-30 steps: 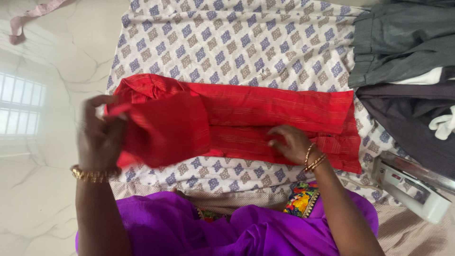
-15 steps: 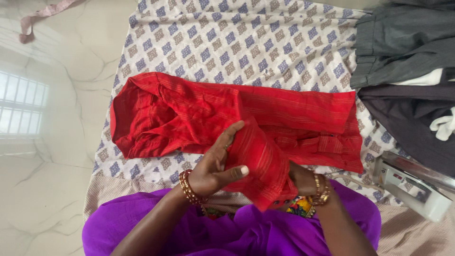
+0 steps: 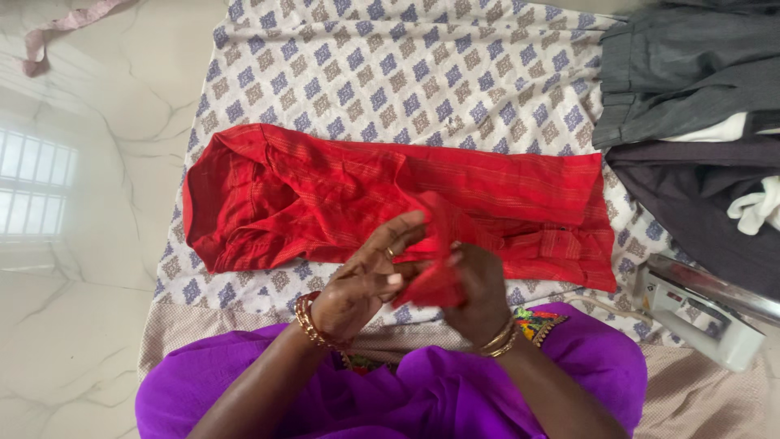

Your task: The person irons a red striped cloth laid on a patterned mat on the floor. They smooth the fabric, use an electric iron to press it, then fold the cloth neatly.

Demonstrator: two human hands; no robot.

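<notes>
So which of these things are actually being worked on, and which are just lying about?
In hand:
- red shirt, one part gripped by left hand and right hand
- patterned cloth under it

Lying about:
- grey garment
- dark garment
- white iron
- pink strip on the floor

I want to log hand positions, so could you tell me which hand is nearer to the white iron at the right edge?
Right. The right hand grips the red garment's sleeve, closer to the white iron; the left hand pinches that sleeve farther away.
</notes>
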